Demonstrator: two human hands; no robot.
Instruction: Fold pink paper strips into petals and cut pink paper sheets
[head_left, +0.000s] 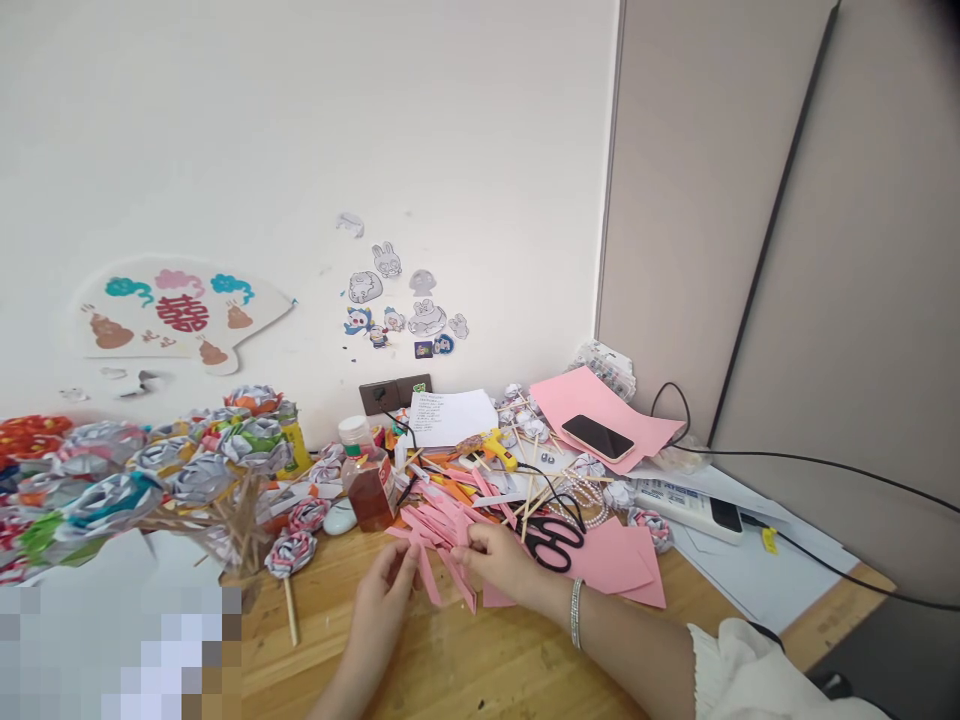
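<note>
Desk (480, 660), wood, its near edge bare of clutter between the forearms, which presumably leaves room to work. Left hand (386, 580): thumb and forefinger drawn together, apparently pinching the end of one of the pink strips (429, 578); the other fingers curl behind. Right hand (491, 555), bracelet (576, 615) at the wrist: thumb and forefinger pinch further strips, knuckles folded. The strips lie loosely heaped under and just beyond both hands, at desk centre, likely for easy reach from either side. Flower (292, 553), one, paper, on a stick, left of the heap. Scissors (551, 543), black, closed, right of the strips, handles towards the person, probably for ready pick-up; pink sheets (615, 562) beside them. Bottle (367, 490), capped, upright, behind the left hand. Glue gun (491, 450), yellow, on its side among sticks and scraps, its placing seemingly casual. Phone (598, 438), screen up, flat on a pink sheet, perhaps parked clear of the handwork. Note (454, 418), written, leaning back near the wall, apparently angled for reading. Stickers (427, 318), several, and a paper fan (187, 315), on the wall.
</note>
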